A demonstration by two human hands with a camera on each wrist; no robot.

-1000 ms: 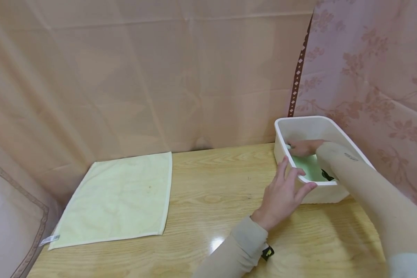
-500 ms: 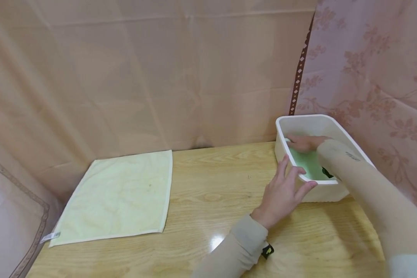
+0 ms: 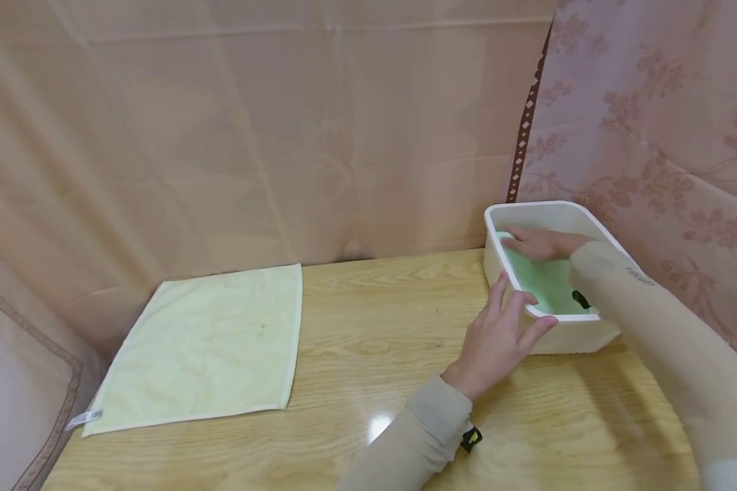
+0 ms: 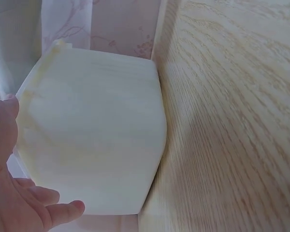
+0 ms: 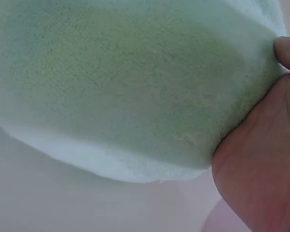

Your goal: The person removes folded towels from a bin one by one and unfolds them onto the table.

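Note:
A green towel (image 3: 543, 283) lies inside the white plastic bin (image 3: 574, 331) at the right. My right hand (image 3: 537, 243) reaches down into the bin and rests on the towel's far left part, fingers stretched toward the left wall. In the right wrist view, the thumb and palm lie against the edge of the fuzzy towel (image 5: 135, 82). My left hand (image 3: 491, 341) touches the bin's near left corner with spread fingers; some fingertips reach over the rim. From the left wrist view, the bin's outer wall (image 4: 96, 125) fills the space before those fingers.
A pale yellow-green towel (image 3: 203, 348) lies spread flat on the wooden table (image 3: 368, 382) at the left, its tag (image 3: 84, 418) at the near left corner. Beige curtain (image 3: 282, 136) hangs behind the table, and floral pink cloth (image 3: 669, 136) runs beside the bin.
My right hand has shifted slightly away from me inside the bin, and its fingers have straightened over the towel. More of the green towel shows at the left wall. My left hand stays put.

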